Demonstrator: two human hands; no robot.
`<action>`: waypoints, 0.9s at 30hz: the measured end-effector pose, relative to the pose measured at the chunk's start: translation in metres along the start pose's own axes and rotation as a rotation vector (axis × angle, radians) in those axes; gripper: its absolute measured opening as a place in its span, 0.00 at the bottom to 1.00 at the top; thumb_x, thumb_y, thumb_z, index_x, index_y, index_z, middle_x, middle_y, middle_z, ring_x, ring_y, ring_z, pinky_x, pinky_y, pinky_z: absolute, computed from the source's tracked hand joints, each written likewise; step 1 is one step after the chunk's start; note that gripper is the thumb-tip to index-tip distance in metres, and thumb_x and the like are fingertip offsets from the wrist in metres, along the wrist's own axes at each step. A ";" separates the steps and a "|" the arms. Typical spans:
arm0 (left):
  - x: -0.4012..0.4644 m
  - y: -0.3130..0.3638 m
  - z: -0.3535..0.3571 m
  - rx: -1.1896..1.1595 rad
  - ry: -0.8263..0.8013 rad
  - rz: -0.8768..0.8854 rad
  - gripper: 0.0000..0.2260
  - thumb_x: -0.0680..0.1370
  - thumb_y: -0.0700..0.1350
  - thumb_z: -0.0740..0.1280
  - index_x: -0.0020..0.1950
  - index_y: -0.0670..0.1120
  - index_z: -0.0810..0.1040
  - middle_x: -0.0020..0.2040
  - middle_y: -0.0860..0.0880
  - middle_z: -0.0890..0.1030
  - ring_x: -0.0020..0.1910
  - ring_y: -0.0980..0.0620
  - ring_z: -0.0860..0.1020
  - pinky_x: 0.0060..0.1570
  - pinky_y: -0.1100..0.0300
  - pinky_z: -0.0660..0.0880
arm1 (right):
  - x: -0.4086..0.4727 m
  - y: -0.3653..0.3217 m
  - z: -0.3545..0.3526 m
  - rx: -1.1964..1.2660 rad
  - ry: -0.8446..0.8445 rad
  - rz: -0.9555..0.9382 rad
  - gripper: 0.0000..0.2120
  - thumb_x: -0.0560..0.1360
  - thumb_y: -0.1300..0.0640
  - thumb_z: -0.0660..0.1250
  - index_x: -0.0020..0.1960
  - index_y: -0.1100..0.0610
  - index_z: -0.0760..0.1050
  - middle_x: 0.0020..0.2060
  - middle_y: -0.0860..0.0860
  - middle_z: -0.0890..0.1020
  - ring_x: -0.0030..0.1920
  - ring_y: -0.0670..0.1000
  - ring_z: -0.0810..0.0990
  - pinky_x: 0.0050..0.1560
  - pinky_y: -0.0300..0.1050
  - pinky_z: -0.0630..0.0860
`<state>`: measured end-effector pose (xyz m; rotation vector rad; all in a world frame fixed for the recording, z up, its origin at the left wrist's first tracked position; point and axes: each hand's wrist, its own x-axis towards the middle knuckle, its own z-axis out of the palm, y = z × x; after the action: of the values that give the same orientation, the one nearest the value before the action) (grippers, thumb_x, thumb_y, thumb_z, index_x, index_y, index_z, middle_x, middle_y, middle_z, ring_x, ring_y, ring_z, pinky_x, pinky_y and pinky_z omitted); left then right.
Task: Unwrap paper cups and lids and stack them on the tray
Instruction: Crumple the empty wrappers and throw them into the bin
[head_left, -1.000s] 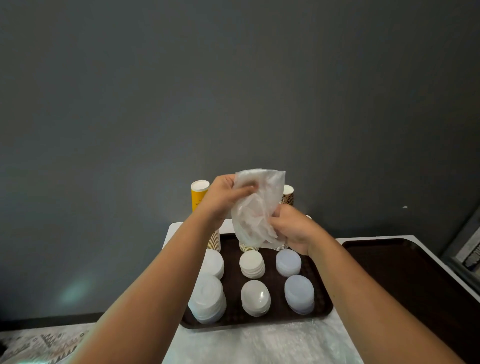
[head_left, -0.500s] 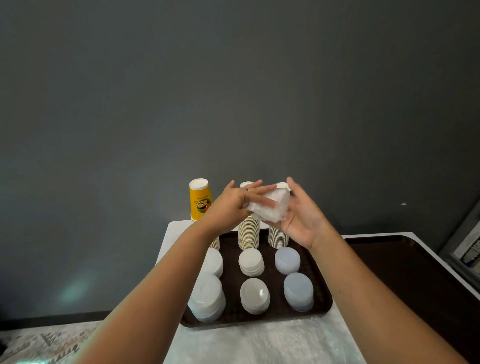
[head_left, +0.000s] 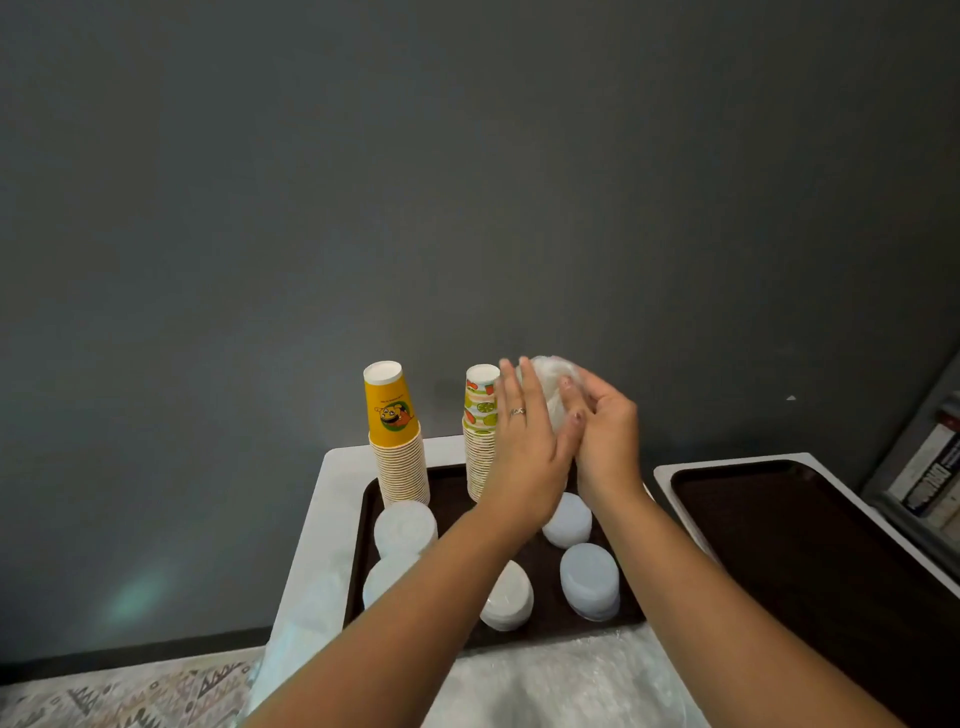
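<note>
Dark tray; left hand, right hand squash wrapper.

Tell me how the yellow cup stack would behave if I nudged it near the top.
The yellow cup stack is tall and narrow, so it would probably tip rather than slide. Paper cups look light, so little force should move it. Falling right, it could hit the fruit-print stack.
</note>
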<state>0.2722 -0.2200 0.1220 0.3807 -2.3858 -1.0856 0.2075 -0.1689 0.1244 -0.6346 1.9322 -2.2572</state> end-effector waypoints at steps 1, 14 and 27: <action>0.002 0.000 0.002 -0.117 -0.042 -0.053 0.31 0.81 0.57 0.49 0.76 0.49 0.34 0.78 0.49 0.35 0.76 0.54 0.36 0.76 0.55 0.43 | -0.001 0.000 -0.001 -0.001 -0.011 0.001 0.12 0.79 0.60 0.62 0.60 0.58 0.79 0.51 0.53 0.83 0.53 0.51 0.82 0.57 0.52 0.79; 0.019 -0.006 0.028 -0.555 -0.207 -0.084 0.10 0.82 0.44 0.59 0.54 0.42 0.79 0.44 0.44 0.82 0.42 0.51 0.79 0.41 0.59 0.74 | -0.004 0.006 -0.059 0.147 0.058 0.177 0.07 0.76 0.66 0.65 0.54 0.63 0.77 0.43 0.54 0.82 0.43 0.47 0.81 0.43 0.38 0.79; -0.006 0.018 0.147 -0.389 -0.630 -0.069 0.10 0.79 0.38 0.64 0.40 0.47 0.80 0.33 0.52 0.78 0.32 0.57 0.74 0.35 0.63 0.71 | -0.060 0.024 -0.212 -0.567 -0.022 0.112 0.18 0.68 0.71 0.69 0.49 0.50 0.80 0.43 0.47 0.83 0.43 0.48 0.79 0.43 0.38 0.77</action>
<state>0.1980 -0.1141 0.0507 -0.0293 -2.5878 -1.8799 0.1782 0.0424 0.0642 -0.5736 2.5356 -1.6204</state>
